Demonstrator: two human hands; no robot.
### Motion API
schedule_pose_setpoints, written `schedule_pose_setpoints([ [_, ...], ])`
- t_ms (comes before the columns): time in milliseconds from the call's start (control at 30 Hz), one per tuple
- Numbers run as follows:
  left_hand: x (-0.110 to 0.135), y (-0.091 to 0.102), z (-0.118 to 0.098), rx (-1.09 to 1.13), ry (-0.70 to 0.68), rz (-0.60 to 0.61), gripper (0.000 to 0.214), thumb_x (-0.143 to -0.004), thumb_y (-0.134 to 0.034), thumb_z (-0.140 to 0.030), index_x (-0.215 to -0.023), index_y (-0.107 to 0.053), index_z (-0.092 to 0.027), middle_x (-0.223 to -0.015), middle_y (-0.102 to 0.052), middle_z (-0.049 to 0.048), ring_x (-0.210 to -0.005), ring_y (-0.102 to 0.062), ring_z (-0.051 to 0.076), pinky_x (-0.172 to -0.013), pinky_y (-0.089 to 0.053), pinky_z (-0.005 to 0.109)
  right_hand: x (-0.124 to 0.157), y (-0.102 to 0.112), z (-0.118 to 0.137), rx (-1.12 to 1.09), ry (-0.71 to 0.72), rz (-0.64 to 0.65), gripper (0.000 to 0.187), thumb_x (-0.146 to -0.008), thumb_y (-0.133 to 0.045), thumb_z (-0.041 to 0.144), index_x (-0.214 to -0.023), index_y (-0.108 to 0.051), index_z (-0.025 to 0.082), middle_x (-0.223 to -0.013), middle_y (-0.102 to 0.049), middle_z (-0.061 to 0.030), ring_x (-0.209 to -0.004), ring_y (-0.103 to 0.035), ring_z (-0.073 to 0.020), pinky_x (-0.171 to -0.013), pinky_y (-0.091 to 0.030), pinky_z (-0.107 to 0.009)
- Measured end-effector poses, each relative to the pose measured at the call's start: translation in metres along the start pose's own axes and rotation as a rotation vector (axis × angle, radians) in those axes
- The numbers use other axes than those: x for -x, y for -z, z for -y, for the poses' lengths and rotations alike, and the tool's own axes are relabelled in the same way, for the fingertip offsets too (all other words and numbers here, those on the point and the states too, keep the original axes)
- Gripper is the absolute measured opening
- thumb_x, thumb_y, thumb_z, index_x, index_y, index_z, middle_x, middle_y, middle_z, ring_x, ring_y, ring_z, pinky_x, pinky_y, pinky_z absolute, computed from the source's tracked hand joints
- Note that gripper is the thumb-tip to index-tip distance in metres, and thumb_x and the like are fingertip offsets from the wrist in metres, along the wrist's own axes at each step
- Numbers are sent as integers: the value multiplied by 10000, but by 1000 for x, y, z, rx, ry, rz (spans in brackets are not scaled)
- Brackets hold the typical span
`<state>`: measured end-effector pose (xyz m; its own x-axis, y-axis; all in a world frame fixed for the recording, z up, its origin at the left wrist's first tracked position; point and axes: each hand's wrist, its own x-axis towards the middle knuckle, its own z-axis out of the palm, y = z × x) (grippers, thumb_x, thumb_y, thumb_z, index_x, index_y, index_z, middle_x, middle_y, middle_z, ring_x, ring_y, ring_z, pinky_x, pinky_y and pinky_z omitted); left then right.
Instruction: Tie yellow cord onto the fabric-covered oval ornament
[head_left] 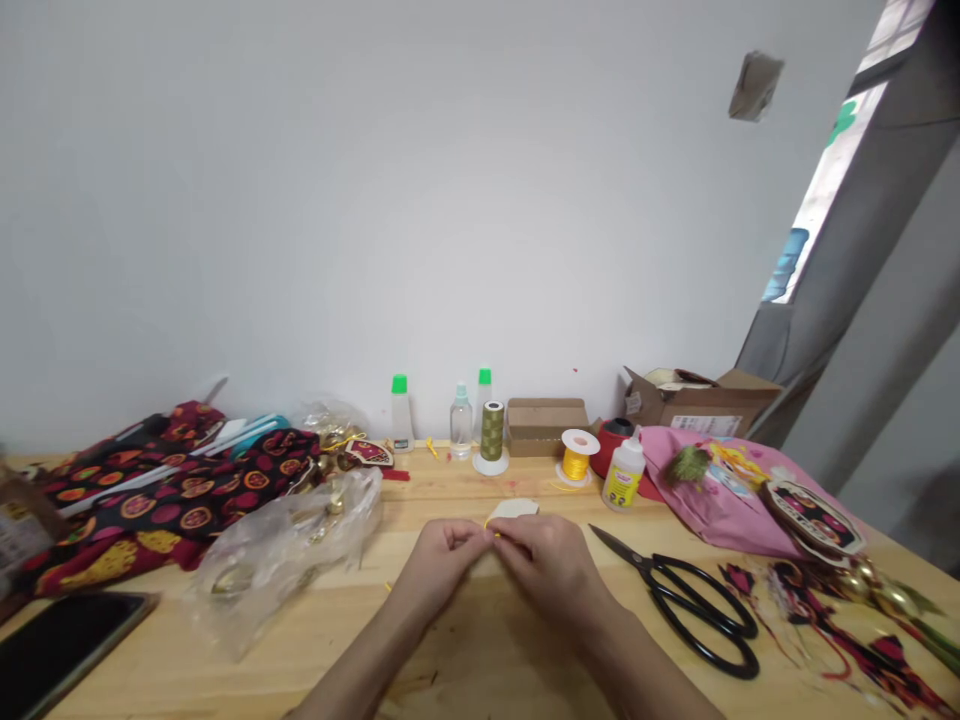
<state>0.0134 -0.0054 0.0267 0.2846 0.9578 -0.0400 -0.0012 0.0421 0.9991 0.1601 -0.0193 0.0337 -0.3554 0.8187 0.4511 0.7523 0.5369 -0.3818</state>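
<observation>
My left hand [444, 560] and my right hand [553, 562] meet above the middle of the wooden table, fingertips nearly touching. Both are closed in a pinch on a thin yellow cord [488, 522], of which only a short bit shows between the fingers. Just behind the fingertips is a flat cream-coloured piece [514, 507]; whether the cord is joined to it I cannot tell. Black-handled scissors [660, 580] lie to the right of my right hand, blades pointing towards the back left. A spool of yellow cord [576, 464] stands farther back.
A glue bottle [624, 472], an olive thread spool [492, 432] and a clear bottle [460, 425] stand behind. Patterned fabric [187, 500], a plastic bag [277, 550] and a phone [64, 645] lie left. Right are a pink bag [690, 500], a cardboard box [697, 400] and fabric scraps [825, 620].
</observation>
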Motion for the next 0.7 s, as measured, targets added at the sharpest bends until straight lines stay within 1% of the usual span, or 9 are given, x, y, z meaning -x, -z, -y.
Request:
schedule_pose_setpoints([
  [100,-1,1,1,27,27,-29,298,-602,-620,-385,-473,-560,-123,-343,-312,-99,-346,-202,32,-363,-117,176,0,-1,-3,63,30,-20,210,-808,-423,237,-839,-629,253,-745,-665,-9,-677,-581,-130,-549,-311,-204],
  [167,-1,1,2,45,46,-35,289,-608,-620,-371,-477,-548,-124,-339,-309,-102,-334,-176,26,-358,-80,180,0,-1,-4,71,28,-32,205,-800,-425,216,-816,-628,243,-742,-662,-7,-676,-580,-126,-549,-311,-202],
  [267,-1,4,0,74,73,-38,221,-595,-640,-332,-612,-608,-114,-421,-455,-68,-331,-197,15,-356,-62,180,-1,0,-2,46,1,-55,167,-764,-452,179,-736,-612,214,-697,-640,1,-617,-552,-111,-527,-303,-194],
  [333,-1,6,-1,90,88,-39,238,-584,-652,-316,-696,-635,-106,-479,-512,-43,-339,-222,10,-356,-66,177,-1,0,-1,12,-8,-64,137,-747,-469,176,-719,-600,205,-667,-620,5,-576,-525,-102,-514,-300,-189],
  [467,-1,9,-1,111,119,-63,258,-592,-654,-307,-747,-659,-101,-351,-385,-90,-323,-186,13,-354,-60,174,-1,-1,1,-17,14,-83,135,-742,-468,168,-738,-598,205,-644,-592,9,-560,-499,-98,-510,-299,-184],
  [533,-1,10,0,124,111,-92,233,-575,-672,-281,-736,-663,-114,-349,-420,-85,-323,-235,18,-347,-110,164,-1,-1,1,-8,16,-86,139,-740,-465,163,-730,-598,205,-631,-582,12,-551,-493,-95,-500,-291,-185],
  [600,-2,9,0,139,88,-115,196,-559,-685,-253,-707,-663,-126,-415,-536,-52,-362,-358,36,-369,-224,157,-1,0,2,-4,10,-85,141,-737,-465,162,-724,-599,205,-633,-577,13,-548,-493,-93,-498,-286,-186],
  [667,-3,9,-1,150,53,-118,177,-556,-689,-244,-689,-659,-131,-525,-629,-11,-473,-495,74,-468,-346,168,-1,0,2,-1,-4,-90,147,-740,-465,166,-726,-605,208,-646,-574,10,-559,-498,-94,-504,-289,-188],
  [700,-3,8,-1,154,35,-115,180,-553,-694,-240,-691,-655,-131,-579,-656,6,-541,-541,95,-534,-384,181,0,1,2,-1,-13,-94,153,-742,-466,169,-733,-612,213,-649,-571,9,-567,-500,-97,-508,-291,-190],
])
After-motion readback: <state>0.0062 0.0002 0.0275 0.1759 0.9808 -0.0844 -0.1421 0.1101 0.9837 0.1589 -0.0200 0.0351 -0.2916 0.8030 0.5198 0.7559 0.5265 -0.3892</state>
